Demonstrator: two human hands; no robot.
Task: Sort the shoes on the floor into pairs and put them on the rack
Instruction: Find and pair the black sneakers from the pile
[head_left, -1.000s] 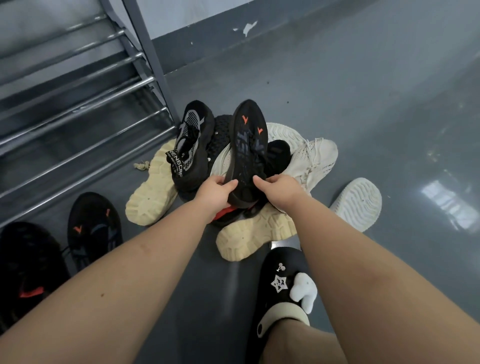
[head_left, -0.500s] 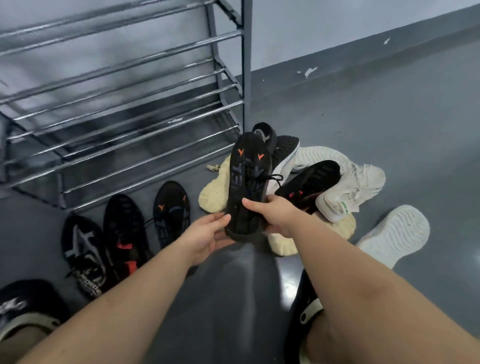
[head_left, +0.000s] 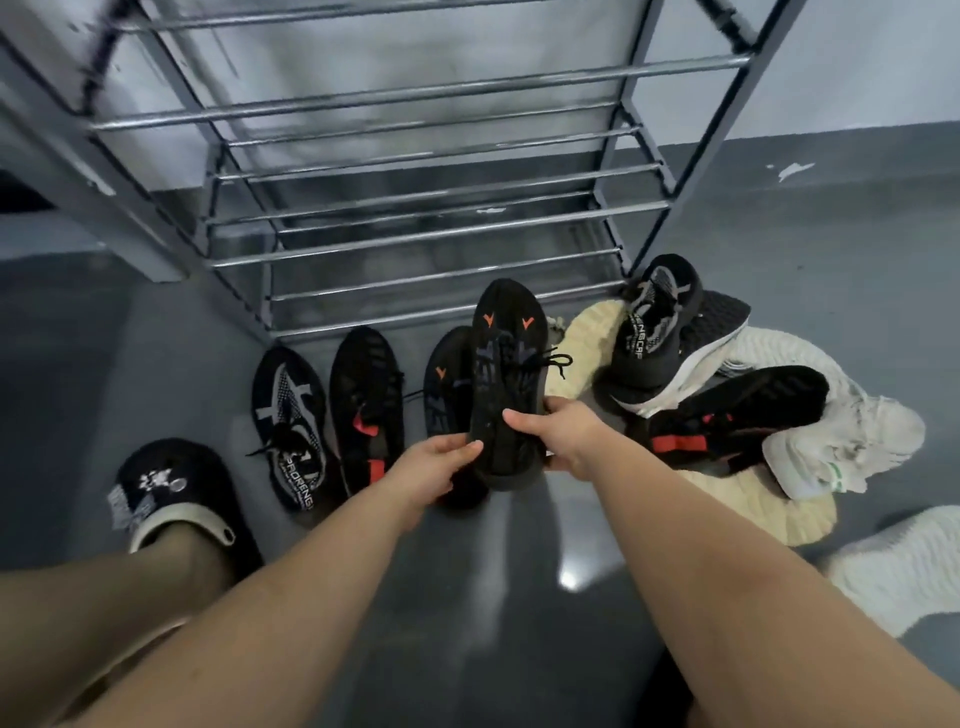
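A black shoe with orange marks (head_left: 501, 384) is held sole-up above the floor, toe pointing at the rack. My right hand (head_left: 563, 434) grips its heel from the right, and my left hand (head_left: 434, 465) touches the heel from the left. Its match (head_left: 445, 387) lies on the floor just left of it, partly hidden. Further left lie a black shoe with red patches (head_left: 366, 410) and a black-and-grey knit shoe (head_left: 291, 421). The metal rack (head_left: 415, 228) stands behind them, its bars bare.
A heap at the right holds a black-and-grey knit shoe (head_left: 652, 325), a black shoe with red patches (head_left: 737, 413), a white sneaker (head_left: 841, 441) and cream soles (head_left: 582, 345). Another white shoe (head_left: 904, 564) lies at far right. My foot in a black clog (head_left: 171, 493) is at the left.
The view swung left from the heap to the rack front. The held shoe moved left with it, over the row of black shoes, and my left hand came back onto its heel.
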